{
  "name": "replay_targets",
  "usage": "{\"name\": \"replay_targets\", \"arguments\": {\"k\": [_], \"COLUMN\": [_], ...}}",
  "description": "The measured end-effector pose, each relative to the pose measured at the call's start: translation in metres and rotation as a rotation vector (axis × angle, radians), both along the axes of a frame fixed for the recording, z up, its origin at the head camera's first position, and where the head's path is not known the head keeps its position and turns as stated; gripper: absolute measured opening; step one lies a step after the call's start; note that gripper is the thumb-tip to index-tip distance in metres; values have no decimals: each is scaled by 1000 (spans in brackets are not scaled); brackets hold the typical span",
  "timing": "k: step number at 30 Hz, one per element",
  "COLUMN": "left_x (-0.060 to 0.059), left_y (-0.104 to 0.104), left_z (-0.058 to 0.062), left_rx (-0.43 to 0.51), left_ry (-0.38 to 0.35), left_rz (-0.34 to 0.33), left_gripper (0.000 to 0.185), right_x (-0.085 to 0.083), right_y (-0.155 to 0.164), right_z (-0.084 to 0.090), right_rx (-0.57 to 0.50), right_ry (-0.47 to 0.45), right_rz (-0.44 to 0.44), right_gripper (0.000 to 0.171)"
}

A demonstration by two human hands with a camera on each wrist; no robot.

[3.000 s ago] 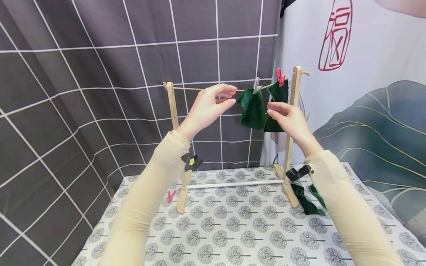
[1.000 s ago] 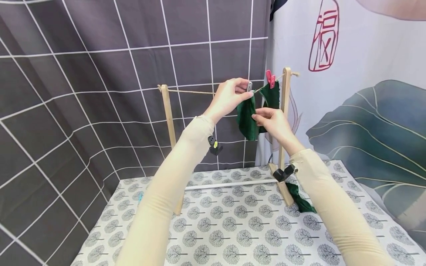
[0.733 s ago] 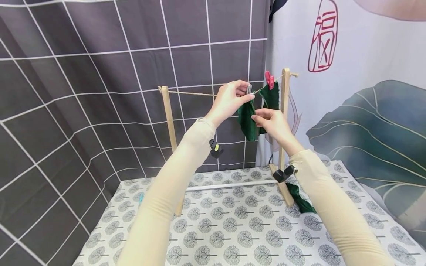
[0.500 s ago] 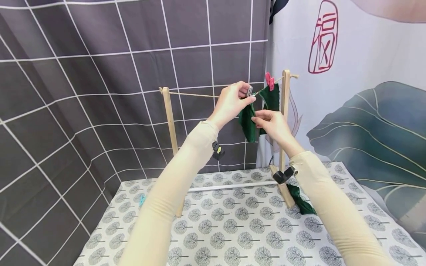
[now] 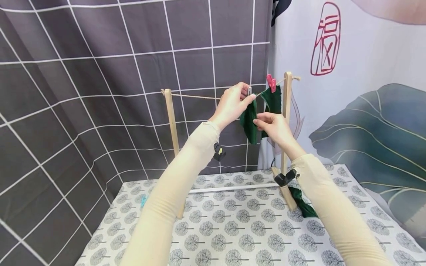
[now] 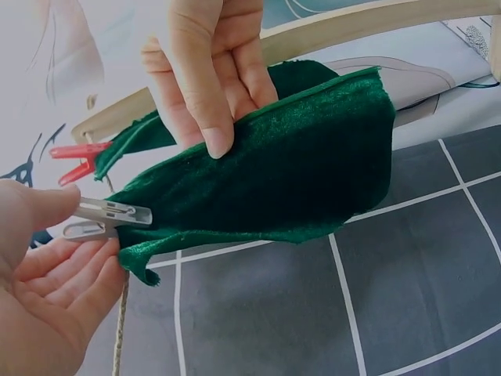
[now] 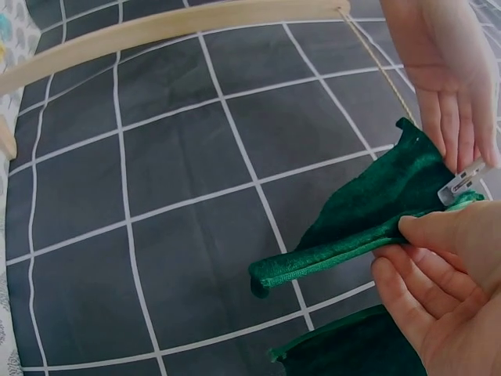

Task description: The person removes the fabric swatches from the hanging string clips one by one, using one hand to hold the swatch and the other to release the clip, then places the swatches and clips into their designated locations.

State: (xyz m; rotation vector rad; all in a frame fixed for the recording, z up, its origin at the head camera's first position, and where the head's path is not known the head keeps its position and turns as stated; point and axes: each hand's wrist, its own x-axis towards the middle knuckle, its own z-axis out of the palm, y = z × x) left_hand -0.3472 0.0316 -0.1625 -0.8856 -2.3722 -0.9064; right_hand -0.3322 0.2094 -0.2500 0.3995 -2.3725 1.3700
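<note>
My left hand (image 5: 233,103) pinches a white clothespin (image 6: 117,211) between thumb and fingers. That clothespin sits at the top of a dark green velvet cloth (image 6: 297,164) on the rope line (image 5: 199,96). My right hand (image 7: 438,274) pinches the side edge of the same cloth, a little below the clothespin. Held this way, the cloth hangs folded and slanted. To its right hangs a second green cloth (image 5: 273,101), fixed to the line by a pink clothespin (image 5: 271,83).
Two wooden posts (image 5: 173,122) carry the line, joined low down by a white rod (image 5: 233,187). Another green cloth (image 5: 303,203) lies on the tree-patterned table by the right foot (image 5: 287,197). A blue clothespin (image 5: 143,200) lies at left, beside my sleeve.
From standing apart around the hanging cloth, my left hand has moved right and taken the white clothespin. My right hand has taken the cloth's edge. Over the last second, both holds stay much the same.
</note>
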Motion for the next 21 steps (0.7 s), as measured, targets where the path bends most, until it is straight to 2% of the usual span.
{"name": "replay_targets", "arguments": {"k": [3,10,14,21], "left_x": [1,3,3,3], "left_y": [0,-1,-1,-3], "left_z": [0,1,2,0], "left_rx": [-10,-3,3,66], "left_ry": [-10,56,64,95], "left_rz": [-5,-15,-13,-25], "left_gripper": [34,27,23,18], "right_x": [1,4,5,6], "right_y": [1,0,2,2], "right_z": [-1,-2,-3,-2], "right_rx": [-2,-3,-4,18], "right_ry": [-4,-4,5,17], "right_rz": [-5,-2,1,-2], "right_gripper": [40,40,40,40]}}
